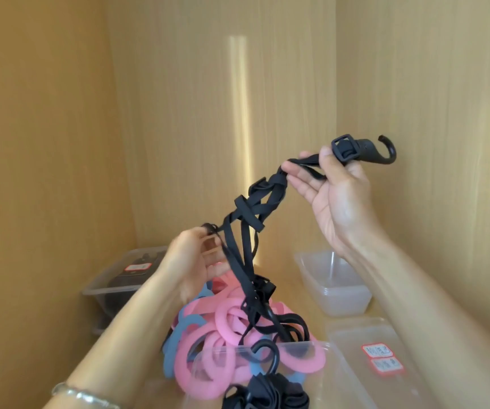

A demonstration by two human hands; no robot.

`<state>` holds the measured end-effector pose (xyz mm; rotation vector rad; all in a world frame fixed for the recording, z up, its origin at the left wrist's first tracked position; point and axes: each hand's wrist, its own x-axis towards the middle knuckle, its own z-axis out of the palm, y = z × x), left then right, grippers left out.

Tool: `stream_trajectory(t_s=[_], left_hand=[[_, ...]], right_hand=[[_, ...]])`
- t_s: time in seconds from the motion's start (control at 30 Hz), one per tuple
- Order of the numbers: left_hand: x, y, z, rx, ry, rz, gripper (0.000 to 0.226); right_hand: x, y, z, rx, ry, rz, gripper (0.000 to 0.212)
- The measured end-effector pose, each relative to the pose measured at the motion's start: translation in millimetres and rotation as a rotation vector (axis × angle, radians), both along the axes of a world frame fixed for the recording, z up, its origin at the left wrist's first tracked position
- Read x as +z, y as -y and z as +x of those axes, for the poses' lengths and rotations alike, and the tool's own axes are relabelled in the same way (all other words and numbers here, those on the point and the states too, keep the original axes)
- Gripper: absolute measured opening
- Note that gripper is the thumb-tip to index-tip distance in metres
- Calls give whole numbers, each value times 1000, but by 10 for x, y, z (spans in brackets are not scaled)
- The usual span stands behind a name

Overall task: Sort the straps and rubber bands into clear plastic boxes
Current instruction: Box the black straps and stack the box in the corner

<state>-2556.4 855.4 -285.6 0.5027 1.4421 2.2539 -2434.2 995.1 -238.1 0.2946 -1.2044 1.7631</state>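
A matt black woven-cloth strap (pixel 239 261) ends in a smooth, hard plastic hook (pixel 387 152) with a faint sheen. Below it, pink rubber bands (pixel 201 309) look soft and matt. Clear plastic boxes (pixel 341 299) are glossy, slightly cloudy; walls (pixel 46 113) show pale wood grain — a bracelet (pixel 81 395) gleams like metal.

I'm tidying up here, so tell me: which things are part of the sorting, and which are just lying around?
In the job: black strap, gripped by left hand and right hand; pink and blue rubber bands; empty clear box; near box holding straps.
Lying about: labelled lid; lidded box at left.
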Motion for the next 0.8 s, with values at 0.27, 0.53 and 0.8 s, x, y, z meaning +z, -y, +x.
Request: stream_trajectory(t_s=[0.27,0.53,0.8], left_hand=[[56,-18,331,507,-993,-354,29],[43,-45,451,85,-861,-698,55],[61,-61,425,-56,-692,-556,26]], right_hand=[[-84,1,-64,-77,160,114,12],[4,96,51,13,31,164,15],[80,86,135,89,-86,54,14]])
